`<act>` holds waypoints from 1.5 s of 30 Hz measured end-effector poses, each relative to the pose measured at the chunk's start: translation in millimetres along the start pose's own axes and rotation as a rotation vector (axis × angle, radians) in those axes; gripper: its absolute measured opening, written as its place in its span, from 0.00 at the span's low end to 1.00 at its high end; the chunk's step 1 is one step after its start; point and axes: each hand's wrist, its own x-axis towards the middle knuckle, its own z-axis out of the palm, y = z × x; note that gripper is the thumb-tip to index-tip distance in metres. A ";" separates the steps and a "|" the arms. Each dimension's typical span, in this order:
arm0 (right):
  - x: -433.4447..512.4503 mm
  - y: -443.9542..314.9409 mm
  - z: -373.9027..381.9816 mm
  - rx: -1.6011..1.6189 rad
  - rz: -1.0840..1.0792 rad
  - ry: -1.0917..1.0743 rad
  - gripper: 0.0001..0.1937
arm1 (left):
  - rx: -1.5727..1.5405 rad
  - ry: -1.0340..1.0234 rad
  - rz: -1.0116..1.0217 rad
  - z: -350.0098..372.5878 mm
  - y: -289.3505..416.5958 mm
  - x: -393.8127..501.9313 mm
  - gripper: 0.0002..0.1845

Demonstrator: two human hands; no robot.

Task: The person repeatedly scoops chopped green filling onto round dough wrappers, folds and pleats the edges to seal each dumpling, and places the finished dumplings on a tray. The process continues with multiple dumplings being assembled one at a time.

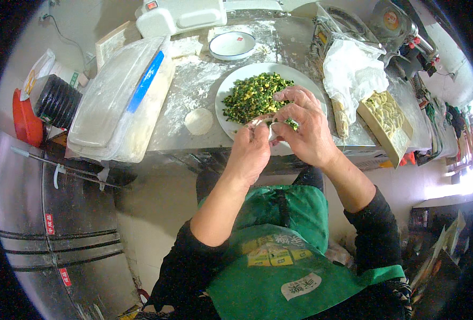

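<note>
Both hands meet over the near edge of a large white plate (312,82) that holds a heap of chopped green and yellow filling (254,96). My left hand (252,146) grips a thin dough wrapper (273,130) between thumb and fingers. My right hand (306,126) has its thumb and fingers bent at the wrapper's other side, with a bit of green filling by the thumb; the fingers partly hide the wrapper. A flat round dough wrapper (199,121) lies on the floury steel table (180,92), left of the plate.
Beyond the plate stands a white bowl with a blue rim (232,45). A lidded plastic box (112,100) is at the left. To the right are a white plastic bag (352,68), a tray of dumplings (388,116) and a machine (396,24). The table's front edge is close below my hands.
</note>
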 end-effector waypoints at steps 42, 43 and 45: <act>16.9 -12.5 -0.2 0.230 0.277 -0.163 0.09 | 0.924 0.250 0.222 -24.0 18.5 -10.3 0.14; 19.1 -12.9 0.0 0.275 0.268 -0.126 0.09 | 0.886 0.266 0.125 -28.1 21.2 -12.4 0.13; 25.0 -11.7 0.5 0.365 0.252 -0.044 0.09 | 1.019 0.205 0.153 -42.2 27.1 -5.3 0.15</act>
